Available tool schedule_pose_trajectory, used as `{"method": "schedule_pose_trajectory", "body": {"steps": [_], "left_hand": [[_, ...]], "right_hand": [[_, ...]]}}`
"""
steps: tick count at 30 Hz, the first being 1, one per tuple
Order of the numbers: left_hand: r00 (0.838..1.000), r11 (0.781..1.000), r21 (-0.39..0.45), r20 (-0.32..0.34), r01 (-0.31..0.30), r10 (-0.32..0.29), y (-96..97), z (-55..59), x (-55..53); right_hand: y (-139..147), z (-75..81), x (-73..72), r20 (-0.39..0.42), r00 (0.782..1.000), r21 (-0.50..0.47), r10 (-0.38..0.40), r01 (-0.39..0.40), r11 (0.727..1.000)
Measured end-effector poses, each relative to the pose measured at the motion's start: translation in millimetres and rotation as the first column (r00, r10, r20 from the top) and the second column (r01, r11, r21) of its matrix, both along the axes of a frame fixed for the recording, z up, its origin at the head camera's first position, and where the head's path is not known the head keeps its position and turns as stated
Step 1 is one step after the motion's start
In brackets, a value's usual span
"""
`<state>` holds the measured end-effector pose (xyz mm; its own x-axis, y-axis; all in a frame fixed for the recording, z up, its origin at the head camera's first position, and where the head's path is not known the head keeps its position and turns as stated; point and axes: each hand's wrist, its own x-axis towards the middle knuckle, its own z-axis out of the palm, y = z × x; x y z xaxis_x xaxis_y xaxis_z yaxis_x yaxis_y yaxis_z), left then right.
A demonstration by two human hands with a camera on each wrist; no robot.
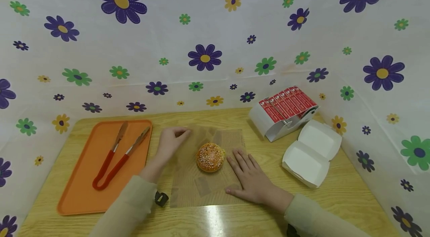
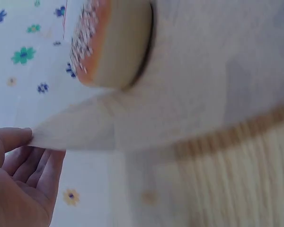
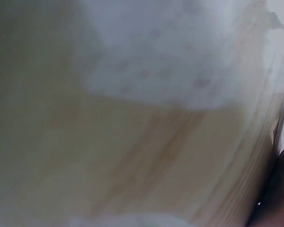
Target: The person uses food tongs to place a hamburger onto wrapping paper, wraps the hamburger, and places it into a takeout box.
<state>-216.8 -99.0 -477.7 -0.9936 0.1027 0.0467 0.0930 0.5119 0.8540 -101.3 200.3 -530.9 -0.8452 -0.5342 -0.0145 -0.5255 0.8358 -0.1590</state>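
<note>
A seeded burger (image 1: pixel 210 157) rests on a sheet of brown printed wrapping paper (image 1: pixel 184 192) in the middle of the table. My left hand (image 1: pixel 170 142) pinches the paper's far left corner between thumb and fingers; in the left wrist view that corner is lifted and stretched beside the bun (image 2: pixel 125 42). My right hand (image 1: pixel 250 181) lies flat with spread fingers across the paper's right edge, close to the burger but apart from it. The right wrist view is blurred and shows mostly tabletop, with a dark sliver of the hand at its right edge.
At the left, an orange tray (image 1: pixel 80 188) bears red-handled tongs (image 1: pixel 111 173). A white dispenser (image 1: pixel 268 127) with red printed labels (image 1: pixel 289 102) stands at the back right. Before it sits an open white takeaway box (image 1: pixel 312 155). A flowered sheet (image 1: pixel 201 24) hangs behind the table.
</note>
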Motion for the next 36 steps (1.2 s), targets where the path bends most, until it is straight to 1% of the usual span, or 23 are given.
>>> {"method": "schedule_pose_trajectory", "body": {"steps": [3,5,7,10,12,13,15,18,20,23,25,27,29,30,31,33,34,36], "left_hand": [[0.998,0.999,-0.023,-0.052,0.037,-0.038,9.9,6.7,7.9],[0.993,0.997,-0.045,-0.092,0.068,-0.072,15.7,10.1,13.9],[0.984,0.992,-0.077,-0.139,0.099,-0.110,20.6,12.4,20.1],[0.961,0.975,-0.167,-0.212,0.145,-0.179,26.4,14.5,29.4],[0.937,0.955,-0.240,-0.258,0.173,-0.234,29.4,14.7,35.6],[0.925,0.942,-0.280,-0.273,0.185,-0.263,30.5,14.4,38.5],[0.896,0.913,-0.353,-0.309,0.203,-0.318,32.5,14.0,43.9],[0.844,0.868,-0.447,-0.361,0.216,-0.396,33.8,10.7,50.1],[0.805,0.845,-0.490,-0.401,0.216,-0.438,33.9,8.5,53.6],[0.754,0.817,-0.540,-0.448,0.201,-0.481,33.6,4.9,58.1],[0.729,0.802,-0.566,-0.466,0.190,-0.501,33.5,3.3,60.5],[0.710,0.786,-0.594,-0.478,0.172,-0.517,33.5,1.6,62.3],[0.700,0.780,-0.604,-0.488,0.161,-0.522,34.0,-0.5,63.0],[0.700,0.782,-0.602,-0.490,0.158,-0.519,34.1,-1.3,63.1],[0.705,0.789,-0.596,-0.493,0.153,-0.509,34.3,-2.3,62.9],[0.728,0.817,-0.562,-0.505,0.131,-0.464,35.0,-4.3,60.8],[0.741,0.835,-0.537,-0.514,0.114,-0.432,35.2,-4.9,59.1],[0.768,0.869,-0.491,-0.535,0.058,-0.353,34.9,-6.0,54.7]], "right_hand": [[0.3,-1.4,0.2,0.006,1.000,0.000,-0.005,0.005,1.000],[0.4,-2.0,0.5,0.004,1.000,-0.007,-0.005,0.005,1.000],[0.4,-2.3,0.6,0.006,1.000,-0.009,-0.005,0.005,1.000],[0.3,-2.7,0.6,0.005,1.000,-0.013,-0.003,0.003,1.000],[0.3,-3.0,0.3,0.005,1.000,-0.010,-0.002,0.002,1.000],[0.3,-3.1,0.3,0.005,1.000,-0.009,-0.003,0.003,1.000],[0.4,-3.3,0.2,0.003,1.000,-0.005,-0.003,0.003,1.000],[0.7,-3.7,0.1,-0.009,1.000,-0.002,-0.002,0.002,1.000],[0.7,-3.1,0.3,-0.015,1.000,-0.001,-0.001,0.001,1.000],[0.3,-1.9,0.5,-0.030,1.000,-0.007,0.005,-0.005,1.000],[0.1,-1.0,0.8,-0.038,0.999,-0.011,0.007,-0.007,1.000],[-0.1,-1.1,0.8,-0.048,0.999,-0.017,0.010,-0.010,1.000],[-0.1,-1.3,0.8,-0.047,0.999,-0.015,0.007,-0.008,1.000],[-0.3,-1.0,0.9,-0.048,0.999,-0.015,0.007,-0.008,1.000],[-0.4,-0.9,0.7,-0.044,0.999,-0.012,0.006,-0.007,1.000],[-0.8,-0.4,0.6,-0.040,0.999,-0.011,0.004,-0.004,1.000],[-0.9,0.0,0.6,-0.036,0.999,-0.011,0.002,-0.003,1.000],[-1.4,0.8,0.4,-0.030,1.000,-0.015,0.000,-0.001,1.000]]}}
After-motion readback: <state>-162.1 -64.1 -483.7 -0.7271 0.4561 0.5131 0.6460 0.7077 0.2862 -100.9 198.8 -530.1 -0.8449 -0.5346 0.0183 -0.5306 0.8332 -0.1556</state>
